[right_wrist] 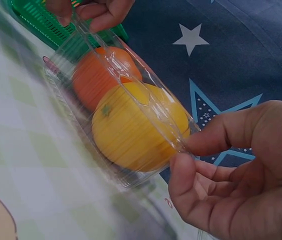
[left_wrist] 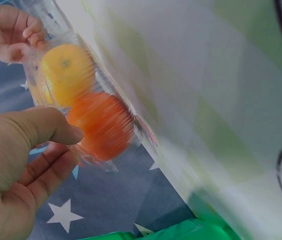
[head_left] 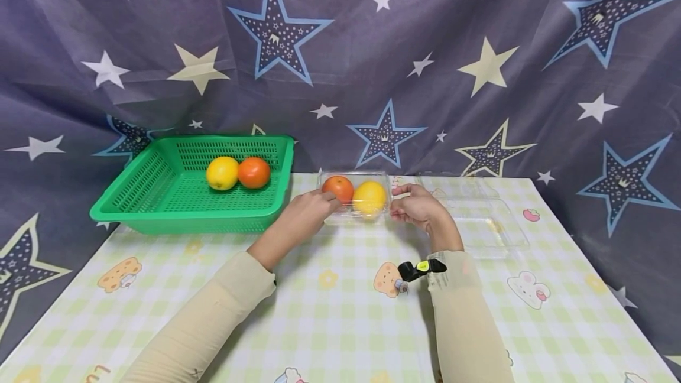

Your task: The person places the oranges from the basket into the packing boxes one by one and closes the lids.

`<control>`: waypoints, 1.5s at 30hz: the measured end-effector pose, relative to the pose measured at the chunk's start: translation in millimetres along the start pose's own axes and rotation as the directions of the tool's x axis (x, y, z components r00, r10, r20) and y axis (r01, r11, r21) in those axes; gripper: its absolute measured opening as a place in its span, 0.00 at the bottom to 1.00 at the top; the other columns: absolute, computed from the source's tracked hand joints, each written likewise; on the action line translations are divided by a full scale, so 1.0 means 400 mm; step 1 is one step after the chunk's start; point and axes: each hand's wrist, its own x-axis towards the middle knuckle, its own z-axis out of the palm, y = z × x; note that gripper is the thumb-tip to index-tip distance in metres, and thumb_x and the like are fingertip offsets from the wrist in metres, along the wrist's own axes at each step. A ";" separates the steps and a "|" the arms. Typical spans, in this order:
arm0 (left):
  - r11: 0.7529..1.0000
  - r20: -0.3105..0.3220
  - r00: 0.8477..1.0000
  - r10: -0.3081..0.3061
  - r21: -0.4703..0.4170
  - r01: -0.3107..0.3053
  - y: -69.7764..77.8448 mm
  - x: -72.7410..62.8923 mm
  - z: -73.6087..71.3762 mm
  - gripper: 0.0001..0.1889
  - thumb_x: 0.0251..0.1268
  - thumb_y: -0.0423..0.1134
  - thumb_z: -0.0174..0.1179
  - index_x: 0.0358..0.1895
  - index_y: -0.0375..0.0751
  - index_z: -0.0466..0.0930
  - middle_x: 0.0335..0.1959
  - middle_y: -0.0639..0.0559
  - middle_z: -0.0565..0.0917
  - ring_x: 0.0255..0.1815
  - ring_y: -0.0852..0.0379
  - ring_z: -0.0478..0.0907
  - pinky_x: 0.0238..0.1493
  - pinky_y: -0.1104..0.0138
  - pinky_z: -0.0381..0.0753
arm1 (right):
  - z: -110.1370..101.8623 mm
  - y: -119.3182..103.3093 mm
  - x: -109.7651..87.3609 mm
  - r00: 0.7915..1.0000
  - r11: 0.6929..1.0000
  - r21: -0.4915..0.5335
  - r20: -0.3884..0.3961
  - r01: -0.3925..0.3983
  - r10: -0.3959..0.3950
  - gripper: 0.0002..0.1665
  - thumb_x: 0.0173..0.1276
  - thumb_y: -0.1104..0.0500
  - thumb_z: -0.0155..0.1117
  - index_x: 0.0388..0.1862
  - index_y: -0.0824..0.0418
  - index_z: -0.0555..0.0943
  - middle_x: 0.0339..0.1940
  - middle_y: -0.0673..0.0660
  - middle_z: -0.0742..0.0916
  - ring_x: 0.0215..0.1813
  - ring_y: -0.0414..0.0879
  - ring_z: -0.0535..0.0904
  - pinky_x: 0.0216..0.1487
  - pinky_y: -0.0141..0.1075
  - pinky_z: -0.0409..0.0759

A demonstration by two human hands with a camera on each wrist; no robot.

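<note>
Currently, clear container [head_left: 348, 213] between left hand [head_left: 307, 215] and right hand [head_left: 424, 205], long axis running hand to hand; each pinches its near end.

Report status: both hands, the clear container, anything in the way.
Left hand and right hand hold clear container at opposite ends. Orange fruit, yellow fruit inside. Green basket left, not blocking.
</note>
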 end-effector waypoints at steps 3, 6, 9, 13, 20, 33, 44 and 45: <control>1.000 -0.005 1.000 0.000 0.001 0.000 0.001 -0.002 -0.001 0.16 0.61 0.21 0.65 0.47 0.46 0.88 0.41 0.50 0.86 0.36 0.49 0.84 0.33 0.58 0.85 | 0.001 0.000 -0.002 1.000 1.000 -0.003 0.004 -0.003 0.003 0.29 0.68 0.75 0.55 0.67 0.71 0.62 0.30 0.58 0.76 0.31 0.46 0.77 0.44 0.38 0.84; 1.000 -0.006 1.000 -0.001 0.003 0.001 0.000 -0.004 -0.001 0.17 0.61 0.21 0.65 0.47 0.46 0.88 0.42 0.50 0.86 0.36 0.49 0.84 0.34 0.58 0.85 | 0.003 -0.001 -0.004 1.000 1.000 -0.004 0.006 -0.005 0.005 0.30 0.68 0.75 0.55 0.67 0.71 0.62 0.31 0.58 0.77 0.31 0.46 0.78 0.44 0.38 0.84; 1.000 -0.013 1.000 0.006 0.009 -0.006 0.000 -0.008 0.001 0.17 0.61 0.22 0.65 0.48 0.46 0.87 0.43 0.50 0.86 0.38 0.49 0.84 0.34 0.58 0.85 | 0.005 -0.003 -0.007 1.000 1.000 -0.013 0.009 -0.006 0.006 0.30 0.67 0.75 0.55 0.68 0.70 0.62 0.30 0.58 0.77 0.32 0.46 0.78 0.46 0.39 0.84; 0.999 -0.007 1.000 0.010 0.030 -0.010 0.001 -0.011 0.004 0.13 0.65 0.25 0.65 0.48 0.45 0.86 0.44 0.49 0.85 0.41 0.48 0.82 0.33 0.57 0.85 | 0.007 -0.006 -0.011 1.000 0.999 -0.043 0.004 -0.015 0.015 0.31 0.67 0.74 0.56 0.68 0.70 0.62 0.29 0.57 0.76 0.33 0.48 0.78 0.47 0.40 0.84; 0.997 0.043 0.998 -0.052 0.056 0.050 0.020 -0.009 -0.011 0.11 0.67 0.26 0.63 0.47 0.43 0.84 0.43 0.47 0.83 0.41 0.47 0.80 0.31 0.56 0.84 | 0.008 -0.013 -0.014 0.999 0.995 -0.092 -0.012 -0.040 0.039 0.29 0.68 0.71 0.58 0.68 0.68 0.66 0.42 0.63 0.80 0.38 0.50 0.81 0.48 0.40 0.86; 0.998 -0.124 0.991 -0.051 -0.044 0.046 0.010 -0.016 -0.066 0.02 0.63 0.33 0.64 0.35 0.43 0.81 0.33 0.49 0.79 0.33 0.49 0.76 0.27 0.60 0.79 | -0.015 -0.042 -0.046 0.998 0.981 -0.193 -0.046 0.037 -0.047 0.26 0.73 0.65 0.56 0.68 0.72 0.70 0.48 0.66 0.81 0.37 0.48 0.82 0.48 0.42 0.86; 0.976 -0.216 0.955 -0.202 -0.120 0.179 -0.070 -0.053 -0.130 0.07 0.70 0.39 0.61 0.40 0.39 0.84 0.37 0.47 0.82 0.37 0.47 0.76 0.39 0.57 0.81 | -0.056 -0.082 -0.083 0.983 0.959 -0.266 -0.129 0.095 -0.134 0.20 0.78 0.60 0.54 0.64 0.68 0.74 0.51 0.64 0.83 0.35 0.47 0.82 0.45 0.40 0.86; 0.971 -0.206 0.952 -0.224 -0.130 0.200 -0.079 -0.060 -0.135 0.07 0.70 0.38 0.61 0.41 0.38 0.84 0.37 0.46 0.82 0.37 0.46 0.76 0.39 0.57 0.81 | -0.059 -0.086 -0.089 0.980 0.956 -0.274 -0.134 0.103 -0.144 0.20 0.79 0.59 0.54 0.64 0.68 0.74 0.51 0.64 0.83 0.36 0.47 0.82 0.44 0.39 0.86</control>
